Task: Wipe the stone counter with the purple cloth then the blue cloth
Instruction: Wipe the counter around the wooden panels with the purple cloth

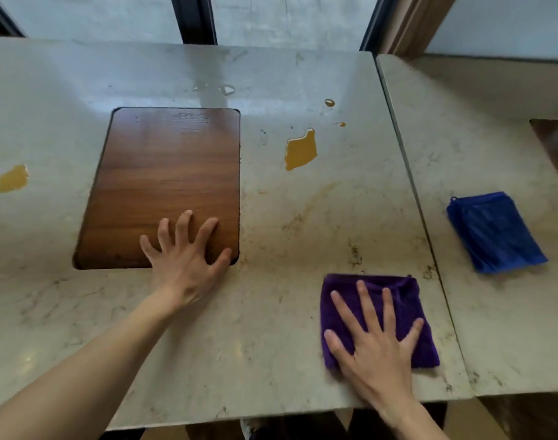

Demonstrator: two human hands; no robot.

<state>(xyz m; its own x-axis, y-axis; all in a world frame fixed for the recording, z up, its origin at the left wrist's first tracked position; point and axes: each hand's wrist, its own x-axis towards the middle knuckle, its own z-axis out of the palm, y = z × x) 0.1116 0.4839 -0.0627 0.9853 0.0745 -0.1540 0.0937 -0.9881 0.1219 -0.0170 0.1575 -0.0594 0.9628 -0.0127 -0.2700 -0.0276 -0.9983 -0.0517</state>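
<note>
The purple cloth (398, 300) is being pressed flat onto the counter (271, 328) by the right hand (377, 341), whose fingers are spread straight on top of it and are not curled round it. The cloth is lying folded near the front edge, just left of the seam with the next slab. The left hand (184, 258) is being rested open, fingers splayed, partly on the wooden inset (163, 173) and partly on the stone. The blue cloth (493, 231) is being left untouched on the right slab, well apart from both hands.

An amber puddle (301, 150) is sitting beyond the purple cloth, with two small drops (329, 102) farther back and a second puddle (12, 178) at the far left. A faint brownish smear is showing on the stone between the big puddle and the cloth.

Several risks are being judged from here. With only a flat palm on it, the cloth could be slid out from under the hand or bunched on a hard push. Liquid could be pushed into the seam or against the inset (wood may stain). The far-left puddle could easily be missed. A saturated cloth would only be spreading the film wider.
</note>
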